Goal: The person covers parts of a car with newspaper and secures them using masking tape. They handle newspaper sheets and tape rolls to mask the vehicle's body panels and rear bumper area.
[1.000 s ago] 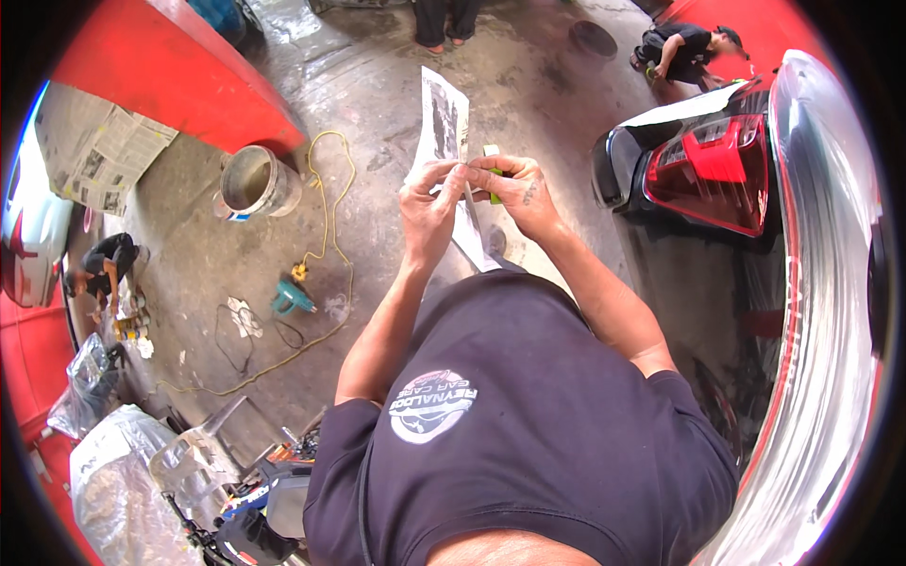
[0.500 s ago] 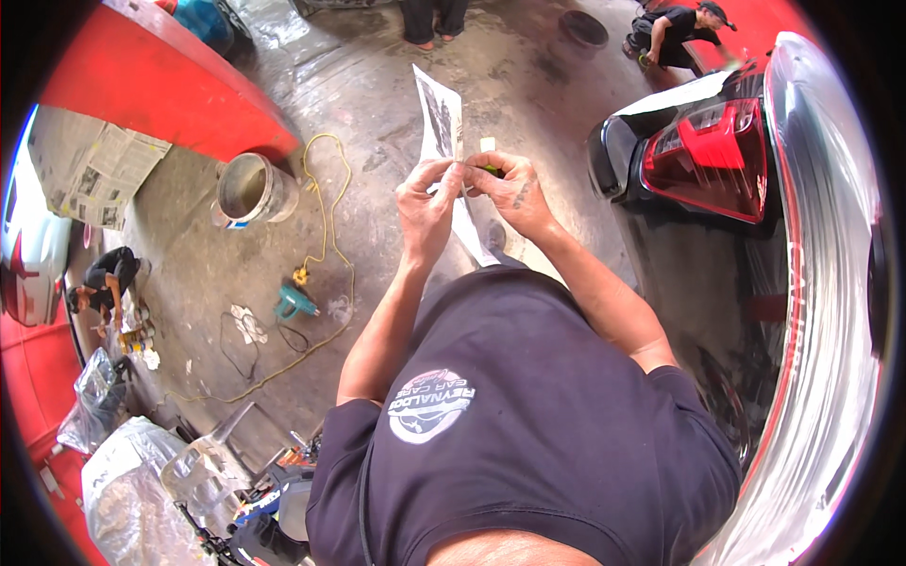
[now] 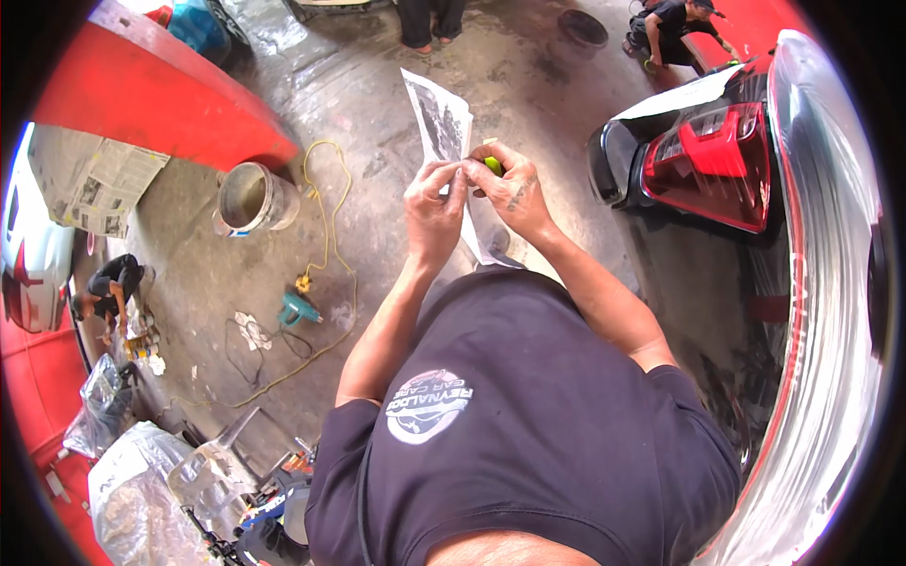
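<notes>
In front of my chest I hold a folded newspaper sheet [image 3: 439, 118], printed in dark grey on white. It stands upright above my fingers, and its lower part hangs down between my wrists. My left hand [image 3: 434, 209] pinches the sheet's edge between thumb and fingers. My right hand [image 3: 514, 196] is closed, its fingertips meeting the left thumb at the same edge. Inside the right fingers sits a small yellow-green thing [image 3: 493, 166], mostly hidden, its kind unclear.
To the right stands a car with a red tail light [image 3: 713, 170] and clear plastic film [image 3: 830, 311]. Left on the floor are a bucket [image 3: 247, 200], a yellow cord [image 3: 327, 226] and a teal heat gun [image 3: 298, 309]. People crouch at left [image 3: 115, 283] and far right [image 3: 672, 38].
The newspaper sheet has turned so more of its printed face shows. More of the yellow-green thing shows in my right hand. Both hands have shifted slightly.
</notes>
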Demonstrator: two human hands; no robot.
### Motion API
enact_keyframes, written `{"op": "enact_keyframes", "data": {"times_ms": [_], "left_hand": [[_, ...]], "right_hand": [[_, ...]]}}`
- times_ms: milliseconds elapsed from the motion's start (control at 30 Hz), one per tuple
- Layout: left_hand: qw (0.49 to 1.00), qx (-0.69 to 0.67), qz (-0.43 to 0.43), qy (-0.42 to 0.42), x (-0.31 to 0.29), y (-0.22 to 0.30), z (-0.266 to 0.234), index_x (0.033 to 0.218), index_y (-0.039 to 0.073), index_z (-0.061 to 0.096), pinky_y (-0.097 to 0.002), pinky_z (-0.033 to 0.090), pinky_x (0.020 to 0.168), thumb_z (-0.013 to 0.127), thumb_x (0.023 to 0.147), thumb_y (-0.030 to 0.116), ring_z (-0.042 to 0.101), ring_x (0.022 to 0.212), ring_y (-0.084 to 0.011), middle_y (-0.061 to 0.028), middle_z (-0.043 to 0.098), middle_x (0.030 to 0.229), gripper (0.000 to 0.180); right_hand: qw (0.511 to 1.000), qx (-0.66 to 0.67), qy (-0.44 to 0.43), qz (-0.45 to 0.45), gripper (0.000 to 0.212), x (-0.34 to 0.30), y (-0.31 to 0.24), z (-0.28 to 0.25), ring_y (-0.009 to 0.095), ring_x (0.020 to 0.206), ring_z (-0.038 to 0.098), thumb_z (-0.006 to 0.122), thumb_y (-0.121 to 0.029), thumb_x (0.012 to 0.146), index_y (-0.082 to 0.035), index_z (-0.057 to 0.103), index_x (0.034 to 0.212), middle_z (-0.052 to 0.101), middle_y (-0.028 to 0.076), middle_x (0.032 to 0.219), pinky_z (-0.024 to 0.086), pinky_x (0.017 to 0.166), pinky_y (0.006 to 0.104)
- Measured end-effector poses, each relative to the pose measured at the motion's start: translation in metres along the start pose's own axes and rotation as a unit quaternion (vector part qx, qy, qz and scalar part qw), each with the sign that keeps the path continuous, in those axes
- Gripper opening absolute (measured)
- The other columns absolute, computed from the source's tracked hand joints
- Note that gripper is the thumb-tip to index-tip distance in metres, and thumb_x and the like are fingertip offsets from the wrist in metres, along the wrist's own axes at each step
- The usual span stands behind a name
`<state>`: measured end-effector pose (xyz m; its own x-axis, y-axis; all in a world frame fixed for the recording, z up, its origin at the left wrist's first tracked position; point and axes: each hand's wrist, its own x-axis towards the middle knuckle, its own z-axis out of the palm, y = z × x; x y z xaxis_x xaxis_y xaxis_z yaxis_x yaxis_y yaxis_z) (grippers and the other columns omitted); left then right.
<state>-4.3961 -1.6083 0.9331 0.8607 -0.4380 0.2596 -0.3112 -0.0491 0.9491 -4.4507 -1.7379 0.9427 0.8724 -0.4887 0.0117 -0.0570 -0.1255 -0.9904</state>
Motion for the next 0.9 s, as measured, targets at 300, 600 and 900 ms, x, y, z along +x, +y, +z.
{"op": "enact_keyframes", "data": {"times_ms": [300,600,900], "left_hand": [[0.996,-0.067,-0.048,-0.034,0.049,-0.012,0.047,0.105,-0.003,0.071,-0.0281,0.055,0.073,0.061,0.099,0.010,0.065,0.083,-0.0117,-0.0066,0.070,0.094,0.018],[0.983,-0.147,-0.095,-0.048,0.106,-0.029,0.121,0.104,-0.003,0.070,-0.0263,0.051,0.070,0.061,0.100,0.011,0.062,0.077,-0.0081,-0.0058,0.072,0.086,0.017],[0.991,-0.027,-0.032,-0.127,0.172,-0.052,0.196,0.103,-0.001,0.066,-0.0262,0.050,0.070,0.058,0.102,0.012,0.056,0.078,-0.0075,-0.0025,0.064,0.087,0.015]], "right_hand": [[0.996,-0.011,-0.012,-0.084,0.016,0.055,0.018,-0.048,0.011,0.074,0.064,0.068,-0.011,0.094,0.004,0.068,0.097,0.067,0.006,0.080,0.052,0.065,0.0265],[0.994,0.112,0.003,-0.003,0.021,0.107,0.033,-0.123,0.012,0.081,0.067,0.065,-0.013,0.093,0.006,0.068,0.101,0.071,0.008,0.091,0.053,0.072,0.0280],[0.990,0.039,0.134,0.000,0.025,0.153,0.046,-0.181,0.007,0.079,0.058,0.065,-0.015,0.094,0.005,0.071,0.107,0.070,0.002,0.085,0.048,0.070,0.0257]]}}
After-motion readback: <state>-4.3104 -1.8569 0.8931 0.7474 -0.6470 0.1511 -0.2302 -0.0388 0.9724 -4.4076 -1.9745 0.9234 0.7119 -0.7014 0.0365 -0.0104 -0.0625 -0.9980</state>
